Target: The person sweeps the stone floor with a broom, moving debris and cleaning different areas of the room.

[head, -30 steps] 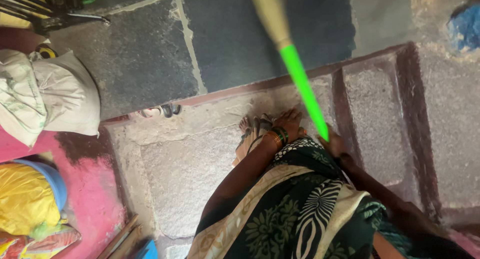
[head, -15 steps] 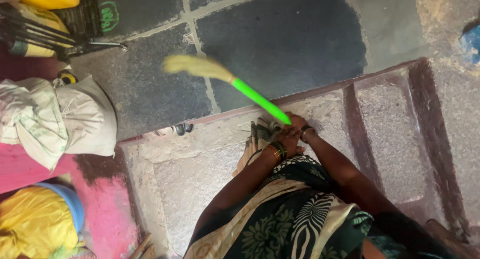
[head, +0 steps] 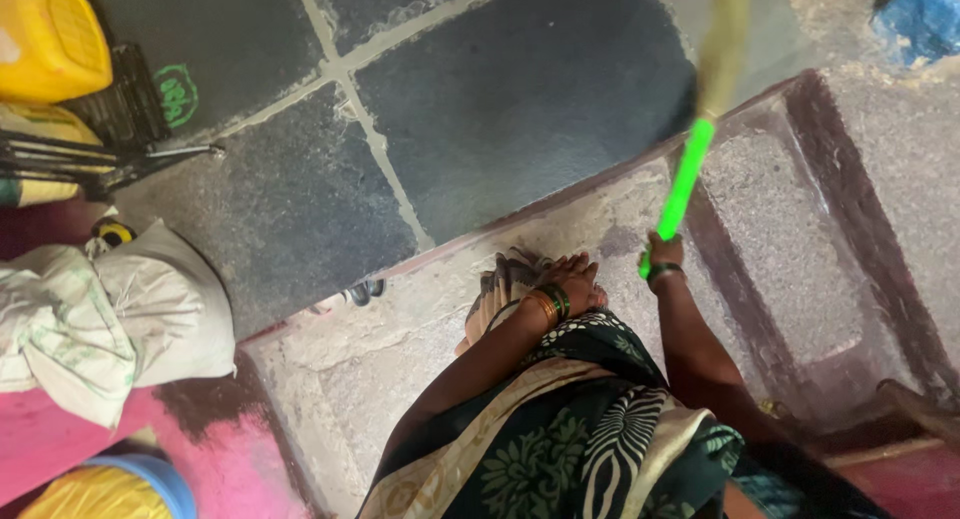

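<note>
Overhead, the right hand (head: pixel 664 251) is closed around the bottom of a broom's green handle (head: pixel 684 182), which rises away from it over the stone step (head: pixel 400 349), bristles blurred. Just beside it, the left hand (head: pixel 577 284) bunches gathered cloth (head: pixel 500 291).

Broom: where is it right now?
Head view, upper right: the green-handled broom is gripped by the right hand and slants up over the stone step, its blurred bristles above the dark floor slab.
</note>
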